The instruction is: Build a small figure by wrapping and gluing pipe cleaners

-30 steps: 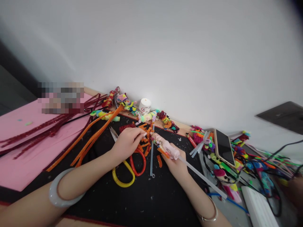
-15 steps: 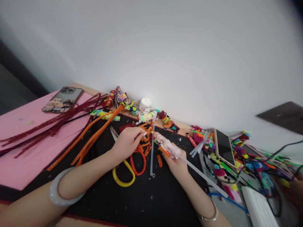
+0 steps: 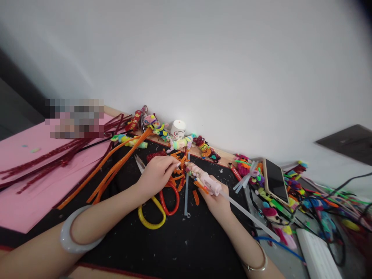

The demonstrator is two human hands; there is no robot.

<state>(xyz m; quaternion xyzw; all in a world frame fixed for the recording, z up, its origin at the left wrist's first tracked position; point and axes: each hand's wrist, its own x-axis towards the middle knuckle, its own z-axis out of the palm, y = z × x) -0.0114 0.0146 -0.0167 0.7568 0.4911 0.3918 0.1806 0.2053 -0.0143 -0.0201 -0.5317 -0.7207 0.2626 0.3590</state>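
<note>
My right hand (image 3: 217,201) is wrapped around a pale pink hot glue gun (image 3: 213,185), with a long translucent glue stick (image 3: 251,214) coming out of its back end. The gun's nozzle end points left, close to the fingertips of my left hand (image 3: 155,174). Those fingers are pinched together; a tiny whitish bit shows at their tips, too small to name. Cut orange pipe cleaner pieces (image 3: 181,180) lie beneath and between the hands. Scissors (image 3: 152,217) with yellow and red handles rest under my left hand, which partly covers them. A second glue stick (image 3: 186,197) lies on the black mat (image 3: 174,248).
Long orange pipe cleaners (image 3: 119,166) and dark red tinsel stems (image 3: 64,157) lie at left over pink paper (image 3: 17,205). Small pipe cleaner figures (image 3: 157,126) and a white cup (image 3: 178,129) line the wall. A phone (image 3: 274,180), cables and a white power strip (image 3: 316,254) sit at right.
Both hands and the glue gun hold almost the same place. At the far right edge, a dim hand-like shape seen earlier no longer shows clearly.
</note>
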